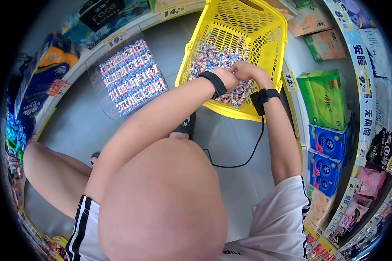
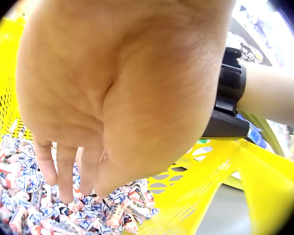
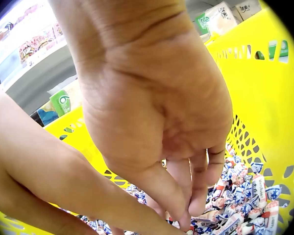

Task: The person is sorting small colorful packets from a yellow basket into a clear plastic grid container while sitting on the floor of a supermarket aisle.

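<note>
Up on the shelf edge, a price tag (image 1: 173, 11) says "14". The next tag (image 1: 117, 39) says "19". The tag on my right (image 1: 289, 81) says "13". A dark pack (image 1: 102, 11) at the top says "Face" in white letters. The long strip (image 1: 362, 65) on my right has big Chinese words, 安睡, and lower down 无风险. A black pack (image 1: 383, 150) near it shows a big "0". A small tag (image 1: 351, 186) low on the right starts with "6". The sweets (image 3: 257, 188) have blue letters, too small for me to read.
</note>
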`<control>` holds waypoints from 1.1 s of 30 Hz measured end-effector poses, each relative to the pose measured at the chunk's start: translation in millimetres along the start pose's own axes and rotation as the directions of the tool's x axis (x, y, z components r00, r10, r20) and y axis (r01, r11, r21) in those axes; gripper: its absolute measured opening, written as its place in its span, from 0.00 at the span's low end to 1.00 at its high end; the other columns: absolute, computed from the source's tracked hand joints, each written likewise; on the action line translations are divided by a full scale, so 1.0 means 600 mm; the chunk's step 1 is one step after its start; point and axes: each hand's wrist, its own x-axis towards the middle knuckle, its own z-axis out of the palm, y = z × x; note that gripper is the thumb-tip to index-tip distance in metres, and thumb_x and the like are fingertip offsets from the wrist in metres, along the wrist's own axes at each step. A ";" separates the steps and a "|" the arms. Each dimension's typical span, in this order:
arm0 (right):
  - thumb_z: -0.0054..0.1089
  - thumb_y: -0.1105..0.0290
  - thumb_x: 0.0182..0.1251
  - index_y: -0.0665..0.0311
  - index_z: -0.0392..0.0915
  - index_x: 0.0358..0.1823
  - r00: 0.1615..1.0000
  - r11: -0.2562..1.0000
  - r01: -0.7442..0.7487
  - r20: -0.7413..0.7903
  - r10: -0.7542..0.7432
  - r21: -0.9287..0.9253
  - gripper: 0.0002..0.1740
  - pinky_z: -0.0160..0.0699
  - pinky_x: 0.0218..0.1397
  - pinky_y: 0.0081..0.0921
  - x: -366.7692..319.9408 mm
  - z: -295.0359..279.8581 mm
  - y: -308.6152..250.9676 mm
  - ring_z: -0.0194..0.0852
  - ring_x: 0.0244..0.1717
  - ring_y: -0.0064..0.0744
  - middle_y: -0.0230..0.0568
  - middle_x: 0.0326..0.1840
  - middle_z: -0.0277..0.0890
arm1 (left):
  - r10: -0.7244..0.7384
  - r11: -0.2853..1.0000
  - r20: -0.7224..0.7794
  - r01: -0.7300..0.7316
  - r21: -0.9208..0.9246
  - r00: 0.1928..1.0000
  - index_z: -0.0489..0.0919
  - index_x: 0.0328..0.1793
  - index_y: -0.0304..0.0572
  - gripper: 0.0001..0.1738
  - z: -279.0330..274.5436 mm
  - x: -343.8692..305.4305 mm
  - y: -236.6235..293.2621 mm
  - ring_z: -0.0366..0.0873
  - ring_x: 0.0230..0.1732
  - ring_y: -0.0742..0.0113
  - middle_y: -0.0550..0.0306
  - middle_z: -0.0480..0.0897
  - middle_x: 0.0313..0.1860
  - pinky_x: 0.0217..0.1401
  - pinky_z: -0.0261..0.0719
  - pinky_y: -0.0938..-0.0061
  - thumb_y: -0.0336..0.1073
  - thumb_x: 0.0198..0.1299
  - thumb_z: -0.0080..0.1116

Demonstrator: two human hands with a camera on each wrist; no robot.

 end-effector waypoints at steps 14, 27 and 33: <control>0.70 0.77 0.56 0.67 0.92 0.41 0.946 0.950 0.047 -0.319 0.057 0.309 0.11 0.91 0.36 0.27 -0.060 -0.040 -0.090 0.89 0.30 0.29 0.43 0.32 0.89 | -0.106 0.968 -0.455 -0.012 -0.249 0.884 0.90 0.48 0.39 0.13 0.004 -0.085 0.004 0.90 0.49 0.46 0.42 0.90 0.45 0.52 0.88 0.53 0.32 0.63 0.57; 0.62 0.84 0.60 0.77 0.85 0.50 0.926 0.829 0.162 -0.373 0.060 0.536 0.16 0.94 0.39 0.30 -0.126 -0.085 -0.221 0.93 0.35 0.39 0.54 0.37 0.88 | -0.277 0.907 -0.809 -0.138 -0.399 0.519 0.84 0.40 0.29 0.09 0.005 -0.204 -0.002 0.86 0.43 0.35 0.33 0.85 0.38 0.47 0.86 0.49 0.17 0.53 0.57; 0.59 0.80 0.66 0.76 0.84 0.50 0.924 0.820 0.197 -0.382 0.028 0.537 0.13 0.93 0.40 0.27 -0.126 -0.092 -0.267 0.92 0.36 0.35 0.49 0.36 0.88 | -0.310 0.915 -0.849 -0.109 -0.390 0.428 0.82 0.41 0.30 0.10 0.009 -0.259 -0.012 0.85 0.44 0.34 0.32 0.84 0.38 0.48 0.86 0.49 0.17 0.52 0.58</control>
